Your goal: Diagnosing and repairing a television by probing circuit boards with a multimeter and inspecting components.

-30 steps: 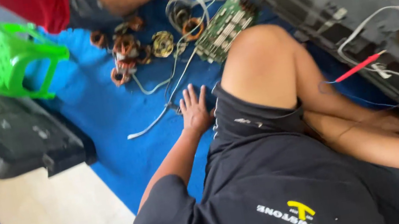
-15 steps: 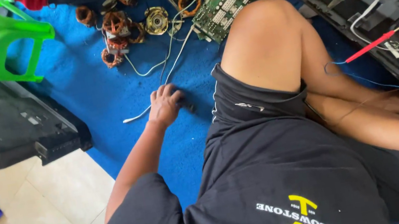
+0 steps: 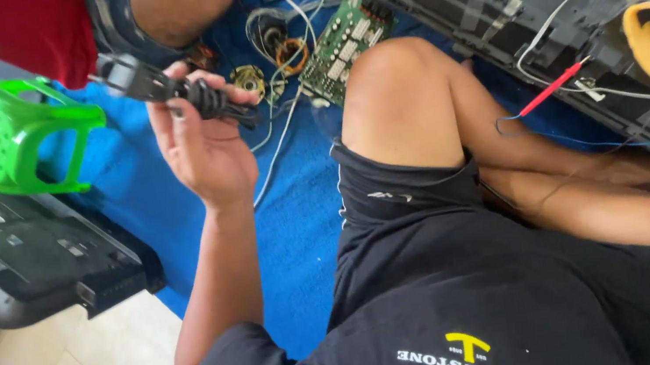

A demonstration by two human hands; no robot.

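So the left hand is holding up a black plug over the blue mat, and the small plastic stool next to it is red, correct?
Not quite: the stool is green, not red, as the head view shows. The rest holds: the left hand is raised over the blue mat with a black plug in its fingers.

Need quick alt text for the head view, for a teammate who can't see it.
The person's left hand is raised over a blue mat, holding a black power plug. A green circuit board, copper coils and a green plastic stool lie beyond; the right hand is hidden behind a bent knee.
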